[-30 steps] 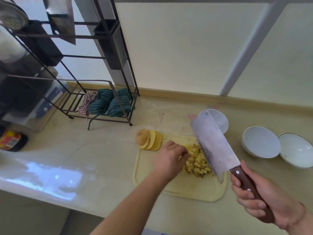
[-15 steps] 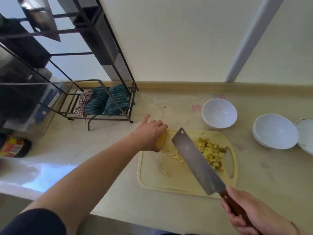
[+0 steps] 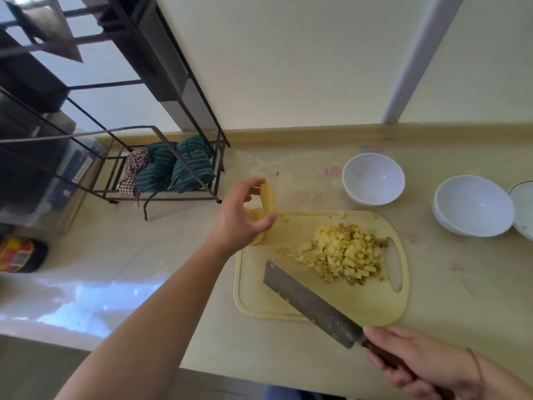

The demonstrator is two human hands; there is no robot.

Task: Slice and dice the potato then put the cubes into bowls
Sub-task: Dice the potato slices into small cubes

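Note:
A pile of diced potato cubes [image 3: 344,254] lies on the right half of the pale yellow cutting board [image 3: 288,301]. My left hand [image 3: 240,219] pinches a potato slice [image 3: 268,199] just above the board's far left corner, with more slices [image 3: 255,215] partly hidden under the hand. My right hand [image 3: 418,359] grips the wooden handle of a cleaver [image 3: 310,306] whose blade slants over the board's near edge. Two empty white bowls [image 3: 373,179] [image 3: 474,204] stand beyond the board to the right.
The rim of a third dish [image 3: 523,209] shows at the right edge. A black wire rack [image 3: 161,168] holding striped cloths stands at the back left. A jar with a red label [image 3: 20,252] sits at far left. The counter's front edge runs near the bottom.
My left hand left the cube pile, reached to the potato slices at the board's far left corner and lifted one. The cleaver came down from upright to low over the board's near side.

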